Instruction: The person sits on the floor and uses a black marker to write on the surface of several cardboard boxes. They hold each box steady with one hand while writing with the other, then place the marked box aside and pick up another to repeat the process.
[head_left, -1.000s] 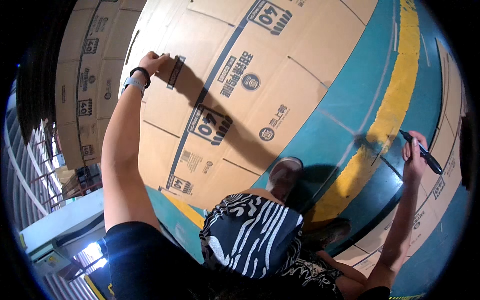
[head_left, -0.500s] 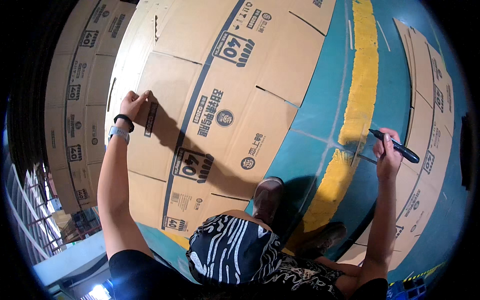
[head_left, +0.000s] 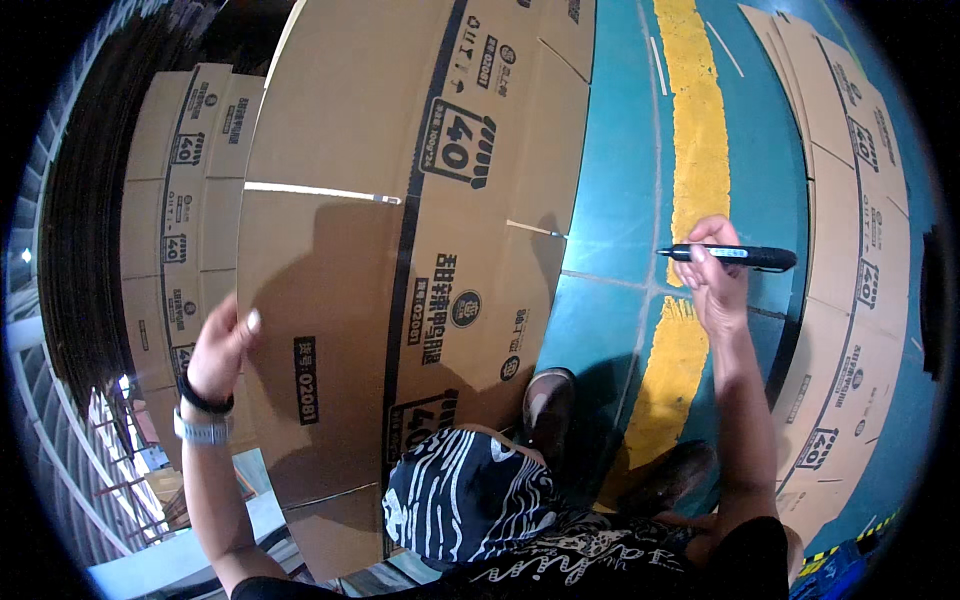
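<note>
A large flattened brown cardboard sheet (head_left: 330,250) with dark printing and a dark stripe is raised before me, light showing through its slots. At its left edge is my left hand (head_left: 222,355), closed on the board with the thumb in front and the other fingers mostly hidden behind. A wristwatch and a dark band circle that wrist. Over the floor to the right, my right hand (head_left: 715,280) grips a black marker pen (head_left: 740,257). The pen's tip points left, apart from the cardboard.
Another pile of flat cardboard (head_left: 835,290) lies on the right. Stacked cardboard (head_left: 165,190) stands at the far left. A yellow line (head_left: 695,150) crosses the green floor (head_left: 620,180) beside my shoes (head_left: 550,410). A patterned cap (head_left: 470,495) shows at the lower middle.
The sheet has lifted and tilted up with my left hand, which has come lower in the view. My right hand has moved left and up with the marker pen.
</note>
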